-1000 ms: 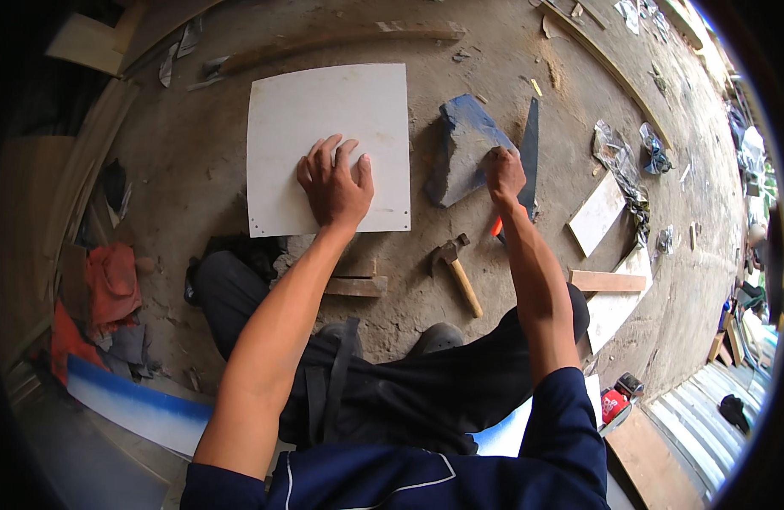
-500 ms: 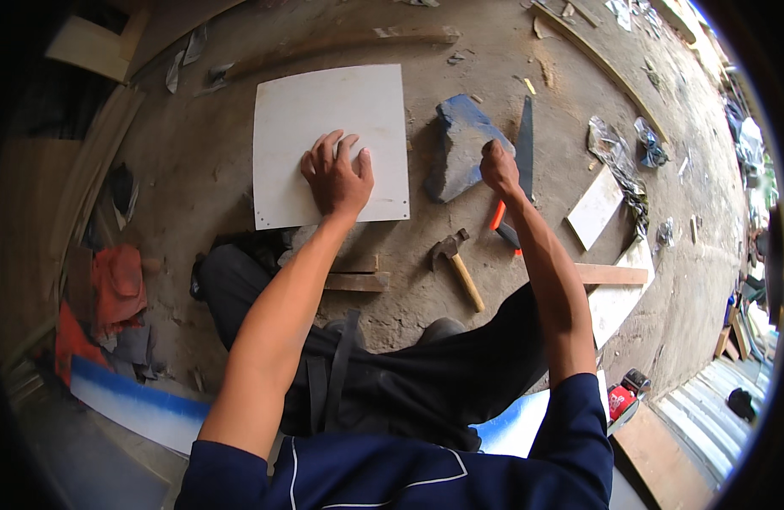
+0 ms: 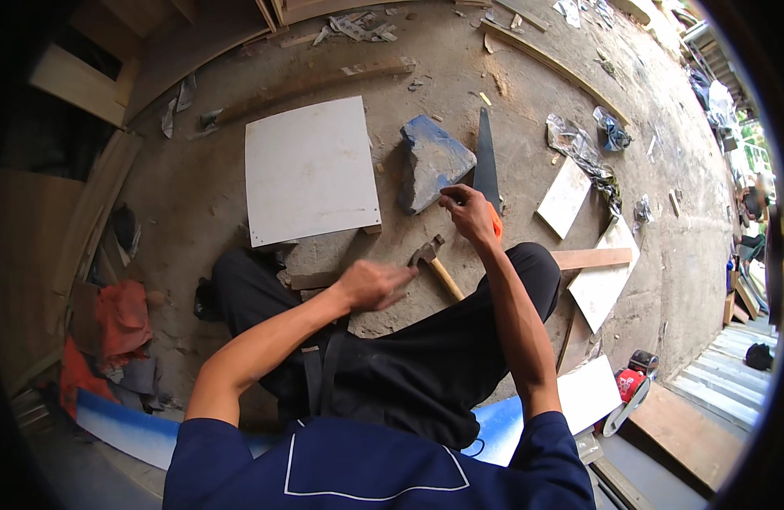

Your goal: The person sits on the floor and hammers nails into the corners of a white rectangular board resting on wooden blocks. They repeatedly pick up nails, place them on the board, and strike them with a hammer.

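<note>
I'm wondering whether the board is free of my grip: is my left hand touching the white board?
Apart: the head view shows the left hand nearer the body than the white board, with floor visible between them.

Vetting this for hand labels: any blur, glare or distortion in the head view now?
Head view: left hand motion-blurred, right hand sharper; head view: daylight washes out the far right edge, while the wooden panel at far left sits in dimness; head view: fisheye slightly bows the edges of the white board, corners black.
</note>
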`<state>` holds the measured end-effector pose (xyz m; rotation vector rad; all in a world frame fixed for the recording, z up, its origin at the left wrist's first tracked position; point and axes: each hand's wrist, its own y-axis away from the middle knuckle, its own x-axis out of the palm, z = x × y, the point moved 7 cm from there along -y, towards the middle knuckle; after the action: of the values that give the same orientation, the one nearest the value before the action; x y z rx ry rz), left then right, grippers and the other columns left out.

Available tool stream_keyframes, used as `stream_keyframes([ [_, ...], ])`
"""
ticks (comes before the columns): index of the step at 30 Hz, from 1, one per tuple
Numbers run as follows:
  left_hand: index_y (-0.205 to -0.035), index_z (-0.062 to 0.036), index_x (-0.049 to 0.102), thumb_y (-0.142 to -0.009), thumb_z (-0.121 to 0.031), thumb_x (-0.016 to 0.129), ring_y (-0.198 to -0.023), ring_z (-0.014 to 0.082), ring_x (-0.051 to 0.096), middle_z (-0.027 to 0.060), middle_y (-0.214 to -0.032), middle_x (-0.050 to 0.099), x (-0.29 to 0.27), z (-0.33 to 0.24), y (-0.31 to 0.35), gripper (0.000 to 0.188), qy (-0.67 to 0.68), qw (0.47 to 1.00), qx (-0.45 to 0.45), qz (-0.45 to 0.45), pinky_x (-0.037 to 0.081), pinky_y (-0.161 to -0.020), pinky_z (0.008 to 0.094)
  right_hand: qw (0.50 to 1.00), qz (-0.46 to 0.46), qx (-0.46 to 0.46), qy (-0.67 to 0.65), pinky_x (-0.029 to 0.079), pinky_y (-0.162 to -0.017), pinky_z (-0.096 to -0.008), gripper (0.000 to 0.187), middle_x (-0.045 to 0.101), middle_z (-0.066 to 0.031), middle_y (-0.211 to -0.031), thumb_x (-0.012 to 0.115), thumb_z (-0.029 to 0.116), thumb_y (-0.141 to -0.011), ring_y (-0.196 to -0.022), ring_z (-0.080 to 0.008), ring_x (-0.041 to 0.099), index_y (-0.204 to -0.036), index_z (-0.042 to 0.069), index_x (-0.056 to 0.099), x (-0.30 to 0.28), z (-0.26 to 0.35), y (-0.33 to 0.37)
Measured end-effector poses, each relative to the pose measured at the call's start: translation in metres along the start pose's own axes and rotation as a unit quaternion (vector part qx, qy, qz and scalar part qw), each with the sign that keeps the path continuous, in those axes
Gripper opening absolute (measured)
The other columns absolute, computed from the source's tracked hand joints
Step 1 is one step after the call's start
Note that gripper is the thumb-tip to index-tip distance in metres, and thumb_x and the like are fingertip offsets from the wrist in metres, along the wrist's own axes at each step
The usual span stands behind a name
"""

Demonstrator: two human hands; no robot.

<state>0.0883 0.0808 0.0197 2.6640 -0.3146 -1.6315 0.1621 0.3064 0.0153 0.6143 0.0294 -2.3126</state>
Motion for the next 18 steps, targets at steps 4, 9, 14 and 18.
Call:
stream_keyframes([
  [4,-0.136,-0.0013,0.054,-0.084,-0.031,0.073,-0.135,0.0383,0.047,0.0231,-0.141,0.053,-0.035,0.01,0.007,0.063,-0.037,0.985,-0.02,-0.166,0.039,-0.113,0.045,0.999,-0.005,-0.014,0.039,0.054,-0.084,-0.0362,0.025,0.074,-0.0189,-0.101,0.069,0.013,-0.086,-0.095,-0.0292,0.072,-0.108,0.002,0.073,0.005,-0.011,-0.002],
  [9,-0.135,-0.0037,0.054,-0.083,-0.031,0.073,-0.132,0.0349,0.05,0.0199,-0.141,0.054,-0.058,0.035,0.004,0.062,-0.187,0.937,-0.162,-0.245,0.038,-0.114,0.0416,0.998,0.01,-0.037,0.056,0.056,-0.082,-0.0351,0.023,0.074,-0.0169,-0.096,0.069,0.011,-0.083,-0.091,-0.0288,0.073,-0.105,0.006,0.075,0.019,-0.001,-0.003],
  [14,-0.108,-0.0058,0.068,-0.085,-0.025,0.072,-0.114,0.0312,0.063,0.0136,-0.112,0.07,-0.051,0.009,0.002,0.03,-0.008,0.982,0.034,-0.183,0.051,-0.098,0.0415,0.996,0.038,-0.044,0.066,0.055,-0.06,-0.03,0.025,0.074,-0.0109,-0.084,0.069,0.009,-0.087,-0.07,-0.0145,0.069,-0.11,0.001,0.072,0.025,-0.01,-0.008],
  [18,-0.106,-0.0081,0.071,-0.088,-0.02,0.068,-0.096,0.0297,0.07,0.0104,-0.102,0.073,-0.08,0.059,0.022,0.022,0.01,0.931,-0.077,-0.358,0.055,-0.085,0.0381,0.996,0.087,-0.006,-0.027,0.057,-0.057,-0.0298,0.02,0.075,-0.0107,-0.086,0.07,0.009,-0.088,-0.07,-0.0146,0.071,-0.106,0.001,0.073,0.036,-0.011,-0.009],
])
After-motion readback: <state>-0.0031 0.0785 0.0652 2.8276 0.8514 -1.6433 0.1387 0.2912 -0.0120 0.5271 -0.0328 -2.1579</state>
